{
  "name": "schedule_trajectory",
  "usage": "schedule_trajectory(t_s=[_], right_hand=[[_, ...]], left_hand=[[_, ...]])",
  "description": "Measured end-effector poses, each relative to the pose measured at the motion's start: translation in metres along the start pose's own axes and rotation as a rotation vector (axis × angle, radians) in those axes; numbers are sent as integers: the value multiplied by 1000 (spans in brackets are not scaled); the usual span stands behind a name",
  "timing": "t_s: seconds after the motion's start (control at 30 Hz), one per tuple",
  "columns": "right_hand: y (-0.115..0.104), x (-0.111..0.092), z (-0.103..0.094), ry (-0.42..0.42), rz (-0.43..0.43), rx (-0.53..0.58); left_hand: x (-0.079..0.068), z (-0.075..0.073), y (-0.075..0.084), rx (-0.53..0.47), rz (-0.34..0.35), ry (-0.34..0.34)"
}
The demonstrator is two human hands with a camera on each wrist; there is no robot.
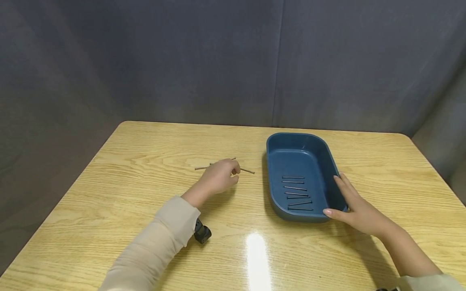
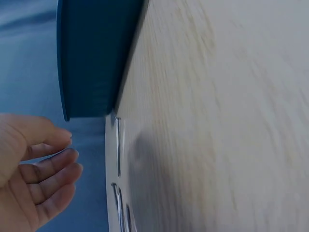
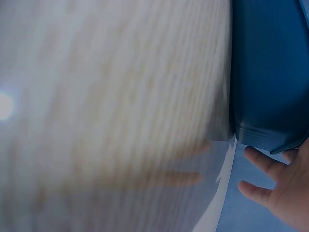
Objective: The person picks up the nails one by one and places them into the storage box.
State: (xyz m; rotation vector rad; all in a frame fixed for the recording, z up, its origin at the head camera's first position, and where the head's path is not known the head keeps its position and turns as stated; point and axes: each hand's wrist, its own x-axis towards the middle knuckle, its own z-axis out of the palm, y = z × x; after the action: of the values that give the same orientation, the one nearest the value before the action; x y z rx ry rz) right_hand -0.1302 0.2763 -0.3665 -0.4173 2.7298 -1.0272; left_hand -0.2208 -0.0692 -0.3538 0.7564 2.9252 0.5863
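My left hand (image 1: 220,176) hovers over the table with its fingers loosely bent and nothing between them. Beneath and around it lie a few loose nails (image 1: 248,171), partly covered by the hand in the head view. The left wrist view shows the bent fingers (image 2: 60,164) apart from the nails (image 2: 119,147) on the tabletop. To the right stands a blue rectangular bin (image 1: 291,161) with several nails (image 1: 295,187) lying in a rough column on its floor. At the bin's near right corner rests my right hand (image 1: 358,210), its fingers spread and fairly straight, thumb on the rim.
The wooden table (image 1: 109,202) has rounded far corners. Behind it hangs a dark grey curtain (image 1: 204,60). A small black camera (image 1: 202,233) sits at my left wrist, beside the beige sleeve (image 1: 156,242). Light glares off the table's front (image 1: 257,258).
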Motion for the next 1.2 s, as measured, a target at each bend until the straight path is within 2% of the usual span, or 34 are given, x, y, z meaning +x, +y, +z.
schedule_trajectory(t_s=[0.17,0.5,0.7,0.9,1.2], right_hand=[[-1,-1,-1,-5,6,11],[-2,-1,0,-6,1,15],[-1,0,-1,-7,-3,12],[-2,0,-2,-7,-3,13],[-2,-1,0,-15,12,20]], left_hand=[[-4,-1,-9,9,-25,-8],[-10,-2,-28,90,-50,-4],[-11,-2,-37,118,-113,-33],[-12,-2,-41,157,-166,-65],[-11,-2,-44,160,-192,-83]])
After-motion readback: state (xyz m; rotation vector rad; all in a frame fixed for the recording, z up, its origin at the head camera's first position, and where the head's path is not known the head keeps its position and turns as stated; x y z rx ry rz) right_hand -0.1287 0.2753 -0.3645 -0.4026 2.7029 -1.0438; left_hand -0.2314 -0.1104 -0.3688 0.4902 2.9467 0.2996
